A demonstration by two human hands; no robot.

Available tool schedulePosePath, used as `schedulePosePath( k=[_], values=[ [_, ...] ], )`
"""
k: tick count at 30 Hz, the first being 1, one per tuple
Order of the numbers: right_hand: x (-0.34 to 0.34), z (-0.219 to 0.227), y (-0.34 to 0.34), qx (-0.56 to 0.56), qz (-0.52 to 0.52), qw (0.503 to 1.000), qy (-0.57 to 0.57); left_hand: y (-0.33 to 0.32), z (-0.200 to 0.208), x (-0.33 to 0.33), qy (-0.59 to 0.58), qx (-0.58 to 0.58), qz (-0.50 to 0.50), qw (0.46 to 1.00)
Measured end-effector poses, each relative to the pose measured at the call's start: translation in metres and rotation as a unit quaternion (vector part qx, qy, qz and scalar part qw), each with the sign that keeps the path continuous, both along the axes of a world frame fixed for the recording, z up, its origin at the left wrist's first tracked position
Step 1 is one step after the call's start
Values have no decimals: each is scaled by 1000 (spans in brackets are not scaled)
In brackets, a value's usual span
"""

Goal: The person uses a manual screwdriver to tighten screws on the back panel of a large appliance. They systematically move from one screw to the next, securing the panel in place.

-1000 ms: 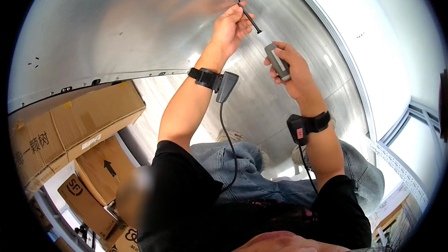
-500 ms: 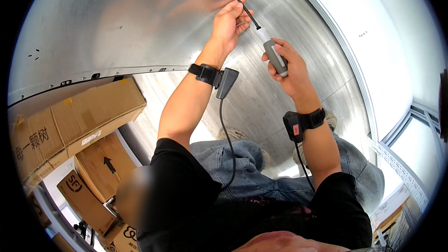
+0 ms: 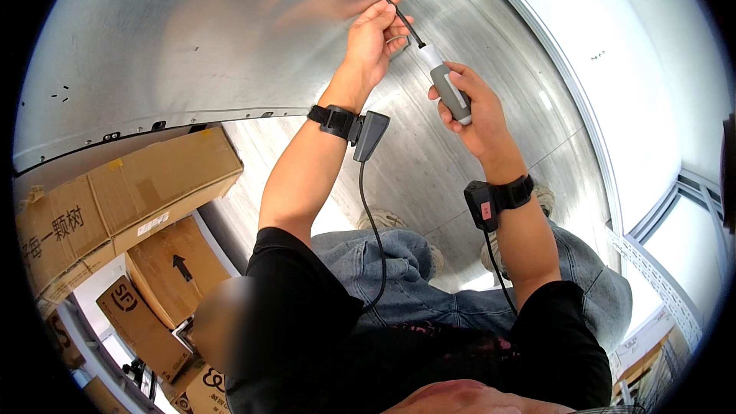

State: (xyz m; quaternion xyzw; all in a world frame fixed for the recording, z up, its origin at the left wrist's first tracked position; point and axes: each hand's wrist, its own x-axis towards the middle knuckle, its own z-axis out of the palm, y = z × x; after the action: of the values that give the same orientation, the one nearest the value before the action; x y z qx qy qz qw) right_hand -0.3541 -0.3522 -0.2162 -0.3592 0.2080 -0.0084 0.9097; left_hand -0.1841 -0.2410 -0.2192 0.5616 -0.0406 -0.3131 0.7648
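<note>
The person's right hand [image 3: 484, 111] has its grip wrapped around a grey handle [image 3: 449, 90], thumb along the upper part and fingers curled beneath; the left hand [image 3: 369, 44] has a narrow grip, thumb and forefinger pinching a black cord [image 3: 414, 34] near its thicker lower end. That end points straight at the white collar [image 3: 431, 55] on top of the handle, both held in the air between the two hands. Whether the end is seated in the collar or only meets it cannot be told, and that is likely the weakest spot: if the hands drift out of line, the cord could bend or slip off sideways. The left pinch covers only a short stretch, so a push from the handle might slide the cord back through the fingertips. The cord runs up past the top of the view, and a tug from that unseen length could pull the end away. Just beside the left hand stands a metal panel [image 3: 192, 38], which knuckles may knock if the grip gives suddenly. Below lies the plank floor [image 3: 498, 61], where a dropped handle would probably land hard, near the shoes [image 3: 379, 219].
</note>
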Motion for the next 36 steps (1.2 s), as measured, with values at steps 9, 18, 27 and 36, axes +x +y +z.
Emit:
schedulePosePath(
  k=[9, 18, 27, 36],
  values=[
    [0, -4, -4, 24, 12, 999, -17, -4, 3, -2, -1, 9, 7, 1000],
    [3, -2, -6, -82, 14, 996, 34, -7, 4, -2, 7, 20, 21, 1000],
    [7, -24, 6, -397, 6, 916, 49, -14, -4, 1, -12, 44, 47, 998],
    [3, -16, -12, -89, 122, 987, 60, -16, 3, -1, -7, 45, 65, 997]
  ],
)
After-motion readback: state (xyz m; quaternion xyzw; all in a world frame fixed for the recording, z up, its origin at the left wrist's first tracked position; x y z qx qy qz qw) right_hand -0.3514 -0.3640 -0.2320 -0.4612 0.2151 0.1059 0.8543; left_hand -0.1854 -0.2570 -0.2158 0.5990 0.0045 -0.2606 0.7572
